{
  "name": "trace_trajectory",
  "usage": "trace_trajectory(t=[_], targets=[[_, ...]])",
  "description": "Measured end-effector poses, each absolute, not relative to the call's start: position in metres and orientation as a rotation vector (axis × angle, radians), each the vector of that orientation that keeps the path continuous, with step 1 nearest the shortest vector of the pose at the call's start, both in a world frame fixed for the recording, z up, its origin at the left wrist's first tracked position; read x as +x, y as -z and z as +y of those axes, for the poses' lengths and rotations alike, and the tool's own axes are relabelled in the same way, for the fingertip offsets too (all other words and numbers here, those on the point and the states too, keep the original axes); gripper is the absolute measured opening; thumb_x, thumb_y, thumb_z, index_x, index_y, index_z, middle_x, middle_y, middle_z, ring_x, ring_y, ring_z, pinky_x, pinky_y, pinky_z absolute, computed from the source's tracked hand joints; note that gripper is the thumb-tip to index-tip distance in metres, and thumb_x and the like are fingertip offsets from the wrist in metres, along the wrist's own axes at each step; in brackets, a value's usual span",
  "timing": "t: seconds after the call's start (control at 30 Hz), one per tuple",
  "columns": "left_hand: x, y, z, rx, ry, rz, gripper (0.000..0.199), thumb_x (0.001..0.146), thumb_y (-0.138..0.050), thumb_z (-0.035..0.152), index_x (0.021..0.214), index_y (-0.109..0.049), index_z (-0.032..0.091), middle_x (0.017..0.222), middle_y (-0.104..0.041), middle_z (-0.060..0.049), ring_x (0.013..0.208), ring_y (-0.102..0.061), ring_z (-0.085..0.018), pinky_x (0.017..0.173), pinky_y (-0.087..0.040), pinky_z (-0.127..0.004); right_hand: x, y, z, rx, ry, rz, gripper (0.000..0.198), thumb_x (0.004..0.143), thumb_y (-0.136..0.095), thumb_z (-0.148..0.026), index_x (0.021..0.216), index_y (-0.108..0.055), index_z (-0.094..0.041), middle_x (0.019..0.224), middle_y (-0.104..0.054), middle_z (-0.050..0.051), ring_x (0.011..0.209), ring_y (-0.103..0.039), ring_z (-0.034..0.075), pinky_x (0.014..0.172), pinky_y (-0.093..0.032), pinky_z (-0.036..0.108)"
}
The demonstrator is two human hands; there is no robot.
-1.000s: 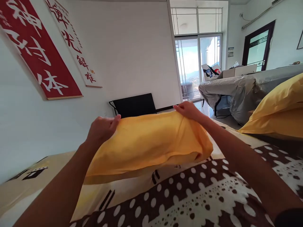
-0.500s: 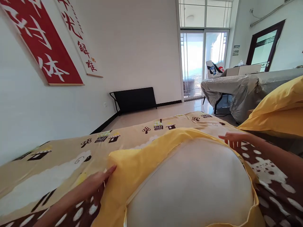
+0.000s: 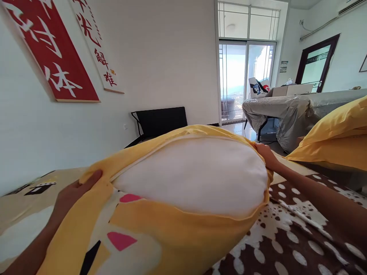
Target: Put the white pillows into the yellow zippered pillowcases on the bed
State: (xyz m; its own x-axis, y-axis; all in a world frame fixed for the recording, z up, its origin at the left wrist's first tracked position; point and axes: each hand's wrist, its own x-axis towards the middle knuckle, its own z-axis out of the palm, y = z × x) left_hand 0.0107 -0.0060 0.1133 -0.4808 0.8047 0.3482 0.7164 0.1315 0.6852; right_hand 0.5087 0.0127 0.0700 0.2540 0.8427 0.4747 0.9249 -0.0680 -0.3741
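Note:
A yellow pillowcase point(image 3: 183, 233) with pink, white and black patches is spread around a plump white pillow point(image 3: 189, 175). Its opening gapes toward me, so the white filling shows. My left hand point(image 3: 86, 185) is closed on the left corner of the case, thumb on top. At the opposite end, my right hand point(image 3: 266, 156) grips the right edge of the case; its fingertips are partly hidden behind the cloth. Both ends are raised off the patterned bed sheet point(image 3: 286, 229).
Another yellow pillow or folded cloth point(image 3: 335, 133) lies at the right. Behind stands a table under grey plastic sheeting point(image 3: 292, 110), with a carton point(image 3: 295, 89) on it. A black folded panel point(image 3: 160, 120) leans by the wall. Red lettered scrolls point(image 3: 57, 57) hang at left.
Both hands have closed on the pillowcase edges and lifted it. The pillow has tilted up and shifted left, and the patterned front of the case now shows.

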Motion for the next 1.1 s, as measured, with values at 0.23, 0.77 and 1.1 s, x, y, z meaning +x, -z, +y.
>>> trace_trajectory(t=[0.23, 0.77, 1.1], targets=[[-0.040, -0.109, 0.035, 1.686, -1.043, 2.241, 0.032, 0.075, -0.047, 0.050, 0.086, -0.058, 0.022, 0.072, -0.066, 0.002, 0.070, -0.060, -0.019, 0.056, -0.043, -0.024, 0.540, -0.078, 0.022, -2.004, 0.167, -1.708, 0.034, 0.089, -0.041, -0.039, 0.081, -0.066, -0.017, 0.080, -0.068, 0.009, 0.075, -0.061, 0.021, 0.064, -0.037, 0.027], [0.024, -0.043, 0.021, 2.649, -0.409, 1.380, 0.042, 0.087, -0.034, 0.049, 0.082, -0.064, 0.021, 0.080, -0.065, -0.002, 0.078, -0.058, -0.018, 0.077, -0.042, -0.026, 0.434, -0.013, -0.004, -1.134, -0.482, -2.456, 0.037, 0.086, -0.045, -0.052, 0.097, -0.066, -0.024, 0.099, -0.067, 0.004, 0.094, -0.058, 0.019, 0.094, -0.033, 0.033], [-0.005, -0.145, 0.023, 2.505, -0.791, 2.084, 0.041, 0.081, -0.039, 0.049, 0.073, -0.066, 0.018, 0.071, -0.067, 0.000, 0.070, -0.054, -0.015, 0.065, -0.036, -0.019, 0.446, -0.128, 0.024, -1.293, 0.242, -2.213, 0.052, 0.091, -0.028, -0.050, 0.055, -0.050, -0.020, 0.053, -0.050, 0.001, 0.061, -0.043, 0.015, 0.080, -0.032, 0.030]])
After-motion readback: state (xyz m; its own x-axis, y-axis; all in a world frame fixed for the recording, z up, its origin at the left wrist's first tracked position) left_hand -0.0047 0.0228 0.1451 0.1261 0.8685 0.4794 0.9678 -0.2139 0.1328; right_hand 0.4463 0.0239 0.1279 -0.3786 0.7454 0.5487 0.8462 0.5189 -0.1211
